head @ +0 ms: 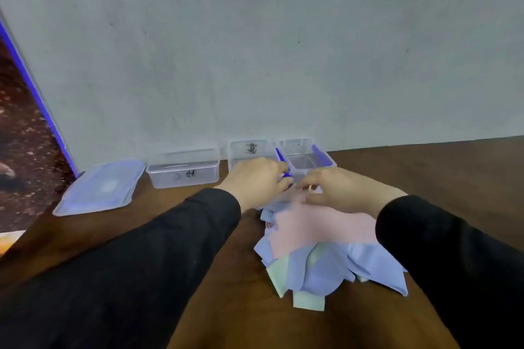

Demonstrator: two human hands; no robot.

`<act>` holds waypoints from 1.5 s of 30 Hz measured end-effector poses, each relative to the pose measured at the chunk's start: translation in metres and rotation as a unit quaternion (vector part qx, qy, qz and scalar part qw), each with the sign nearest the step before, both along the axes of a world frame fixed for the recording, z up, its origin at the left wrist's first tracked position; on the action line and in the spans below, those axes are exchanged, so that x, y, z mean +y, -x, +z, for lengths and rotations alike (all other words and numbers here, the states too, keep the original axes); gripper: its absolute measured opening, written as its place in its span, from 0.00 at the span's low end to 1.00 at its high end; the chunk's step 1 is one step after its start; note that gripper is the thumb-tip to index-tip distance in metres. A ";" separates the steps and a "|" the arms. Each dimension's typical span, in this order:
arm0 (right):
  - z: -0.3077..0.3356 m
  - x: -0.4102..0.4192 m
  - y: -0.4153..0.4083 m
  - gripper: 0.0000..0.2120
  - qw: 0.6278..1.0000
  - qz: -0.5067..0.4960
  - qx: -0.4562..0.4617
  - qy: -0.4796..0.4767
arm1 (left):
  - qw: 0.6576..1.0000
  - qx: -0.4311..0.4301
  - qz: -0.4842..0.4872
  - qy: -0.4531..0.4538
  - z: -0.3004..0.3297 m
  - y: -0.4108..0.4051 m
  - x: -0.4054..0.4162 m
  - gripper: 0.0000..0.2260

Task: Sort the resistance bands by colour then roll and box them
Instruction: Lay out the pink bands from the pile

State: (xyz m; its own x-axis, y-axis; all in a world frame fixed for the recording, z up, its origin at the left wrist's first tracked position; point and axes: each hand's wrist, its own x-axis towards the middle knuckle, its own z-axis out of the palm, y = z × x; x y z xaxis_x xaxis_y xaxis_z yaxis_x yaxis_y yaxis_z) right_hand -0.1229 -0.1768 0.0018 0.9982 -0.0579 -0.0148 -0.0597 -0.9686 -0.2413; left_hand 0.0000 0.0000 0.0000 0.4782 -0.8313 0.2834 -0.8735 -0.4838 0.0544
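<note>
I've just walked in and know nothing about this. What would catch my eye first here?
Two hands in black sleeves, the left hand and right hand, meet at the far end of a pale pink stretchy band, fingers curled on it. It lies on a heap of light blue and mint green bands on the brown wooden table. Behind stand three clear plastic boxes against the grey wall, a loose lid at their left.

I wear long black sleeves on both arms. My left sleeve (136,258) fills the lower left of the frame, plain and slightly creased, ending in a snug cuff at the wrist. My right sleeve (453,258) comes in from the lower right, equally dark. Both hands are bare.
</note>
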 end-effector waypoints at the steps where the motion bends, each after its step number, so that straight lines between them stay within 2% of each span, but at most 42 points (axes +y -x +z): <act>1: -0.004 0.001 0.005 0.17 1.000 -0.001 0.017 -0.008 | 1.000 0.011 -0.008 -0.024 -0.006 0.009 0.002 0.14; 5: -0.023 -0.002 0.019 0.18 0.998 0.028 0.053 -0.013 | 0.997 0.048 -0.020 -0.061 -0.035 0.029 0.001 0.14; 13: -0.050 0.009 0.028 0.23 0.996 0.063 0.040 0.044 | 0.994 0.075 -0.010 -0.083 -0.053 0.048 0.022 0.12; 17: -0.058 0.019 0.026 0.18 0.994 0.068 0.017 0.089 | 0.984 0.151 0.011 -0.095 -0.071 0.058 0.038 0.18; 19: -0.058 0.020 0.025 0.15 0.993 0.072 0.003 0.096 | 0.984 0.142 0.014 -0.110 -0.077 0.063 0.044 0.22; 22: -0.056 0.018 0.025 0.12 0.994 0.079 0.000 0.074 | 0.986 0.136 0.031 -0.095 -0.081 0.068 0.044 0.24; 24: -0.055 0.014 0.024 0.10 0.996 0.077 -0.004 0.042 | 0.986 0.154 0.041 -0.053 -0.079 0.070 0.043 0.22; 28: -0.046 0.012 0.023 0.14 0.996 0.057 -0.065 -0.021 | 0.988 0.137 0.052 0.041 -0.063 0.066 0.047 0.07; 30: -0.038 0.016 0.022 0.12 0.991 0.029 -0.121 -0.048 | 0.984 0.134 0.057 0.099 -0.048 0.063 0.050 0.10; 32: -0.023 0.024 0.017 0.10 0.978 0.001 -0.185 -0.095 | 0.967 0.170 0.067 0.177 -0.024 0.060 0.051 0.12; 34: -0.001 0.037 0.008 0.09 0.957 -0.014 -0.248 -0.148 | 0.938 0.208 0.084 0.265 0.008 0.056 0.053 0.09; 36: 0.024 0.055 -0.004 0.06 0.932 -0.018 -0.292 -0.215 | 0.916 0.202 0.087 0.335 0.043 0.048 0.060 0.09; 38: 0.044 0.078 -0.016 0.03 0.913 -0.001 -0.287 -0.290 | 0.902 0.188 0.082 0.380 0.075 0.036 0.074 0.09; 42: 0.049 0.136 -0.047 0.04 0.895 0.045 -0.196 -0.399 | 0.895 0.159 0.096 0.405 0.118 0.002 0.115 0.11; 45: 0.033 0.181 -0.068 0.04 0.852 0.051 -0.134 -0.503 | 0.897 0.137 0.123 0.401 0.129 -0.028 0.156 0.10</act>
